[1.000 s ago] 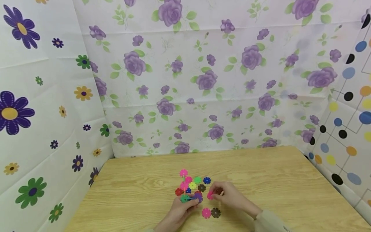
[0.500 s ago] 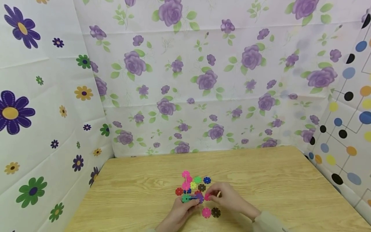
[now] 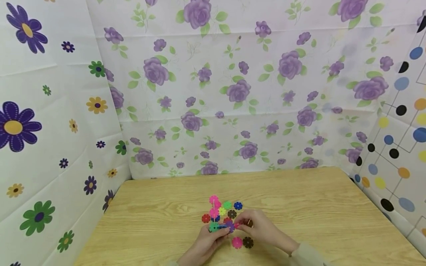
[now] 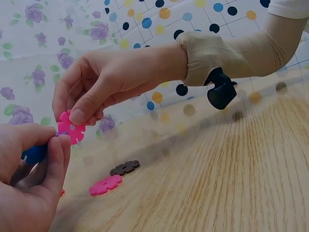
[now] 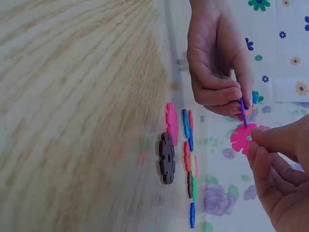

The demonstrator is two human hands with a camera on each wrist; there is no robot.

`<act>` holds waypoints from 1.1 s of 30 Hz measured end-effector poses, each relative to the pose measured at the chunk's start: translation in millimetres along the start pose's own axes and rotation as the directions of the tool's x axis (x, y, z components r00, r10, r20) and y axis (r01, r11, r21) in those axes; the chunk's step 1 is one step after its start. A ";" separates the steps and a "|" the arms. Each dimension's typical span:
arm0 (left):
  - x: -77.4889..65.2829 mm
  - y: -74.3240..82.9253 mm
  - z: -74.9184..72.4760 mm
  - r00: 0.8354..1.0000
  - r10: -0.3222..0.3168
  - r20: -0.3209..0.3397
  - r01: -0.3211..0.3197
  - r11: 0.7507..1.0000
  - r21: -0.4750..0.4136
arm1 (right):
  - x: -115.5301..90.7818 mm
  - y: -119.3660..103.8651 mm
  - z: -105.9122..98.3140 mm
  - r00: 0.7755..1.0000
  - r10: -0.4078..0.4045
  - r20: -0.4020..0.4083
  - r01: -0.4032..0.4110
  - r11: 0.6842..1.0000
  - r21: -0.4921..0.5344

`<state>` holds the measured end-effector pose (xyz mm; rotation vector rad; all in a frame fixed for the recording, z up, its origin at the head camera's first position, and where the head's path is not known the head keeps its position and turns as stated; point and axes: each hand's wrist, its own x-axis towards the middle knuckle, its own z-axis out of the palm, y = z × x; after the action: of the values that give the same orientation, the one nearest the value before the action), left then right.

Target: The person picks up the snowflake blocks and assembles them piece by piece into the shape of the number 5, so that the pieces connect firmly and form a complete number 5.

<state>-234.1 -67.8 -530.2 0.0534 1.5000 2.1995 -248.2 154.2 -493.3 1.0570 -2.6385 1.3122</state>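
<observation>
My left hand (image 3: 208, 239) pinches a purple notched snowflake disc (image 3: 229, 225) between thumb and fingers. That disc belongs to a joined chain with a blue disc (image 4: 35, 154), a green disc (image 3: 214, 227) and pink discs (image 3: 214, 200) standing up beyond it. From the right, my right hand (image 3: 261, 224) grips a single pink snowflake disc (image 5: 240, 138) by its edge. In the right wrist view the purple disc is edge-on, its end meeting the pink disc's notched rim. Part of the chain is hidden behind my left fingers.
Nearest me on the wooden table (image 3: 299, 199) lie a loose pink disc (image 3: 237, 242) and a dark brown disc (image 3: 247, 242). Several more loose discs, among them a green one (image 3: 227, 204) and a red one (image 3: 206, 218), lie beyond my hands. Printed cloths (image 3: 239, 111) hang around the table.
My right hand has moved left with the pink disc, bringing it up to the purple disc. The left hand keeps its grip, while the chain has shifted slightly right.
</observation>
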 end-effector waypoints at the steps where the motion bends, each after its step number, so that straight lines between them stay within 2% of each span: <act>1: -0.3 0.4 -0.5 1.000 -0.001 0.011 0.001 1.000 0.000 | -0.2 -0.3 0.5 1.000 -0.014 -0.010 0.014 1.000 0.002; 6: -2.2 5.6 -0.3 0.997 0.007 0.079 -0.006 1.000 -0.008 | -1.9 -2.6 1.7 0.996 -0.066 -0.054 0.067 0.997 0.022; 10: -3.2 10.6 1.1 0.994 0.001 0.106 0.000 1.000 -0.016 | -2.7 -4.7 2.9 0.988 -0.126 -0.087 0.128 0.992 0.013; 15: -4.5 13.3 1.4 0.993 -0.018 0.119 0.016 1.000 0.015 | -4.0 -5.3 6.5 0.955 -0.280 -0.100 0.281 0.960 -0.007; 18: -5.5 14.7 1.3 0.990 -0.030 0.136 0.026 0.999 0.033 | -4.6 -6.8 8.3 0.940 -0.328 -0.098 0.328 0.945 -0.019; 26: -4.5 19.2 1.0 0.982 -0.038 0.183 0.032 0.999 0.036 | -4.8 -7.2 9.1 0.949 -0.296 -0.108 0.299 0.954 0.008; 29: -3.6 19.4 -0.7 0.986 -0.025 0.163 0.019 0.999 0.036 | -3.2 -5.3 9.8 0.957 -0.271 -0.102 0.274 0.961 0.020; 33: -4.1 18.8 -4.8 0.993 -0.010 0.117 0.008 1.000 0.021 | -0.4 -3.9 11.0 0.979 -0.190 -0.068 0.193 0.981 0.034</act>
<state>-238.6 -79.0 -514.5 0.1789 1.4552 2.1351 -242.6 145.0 -497.9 1.2173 -2.4042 1.3403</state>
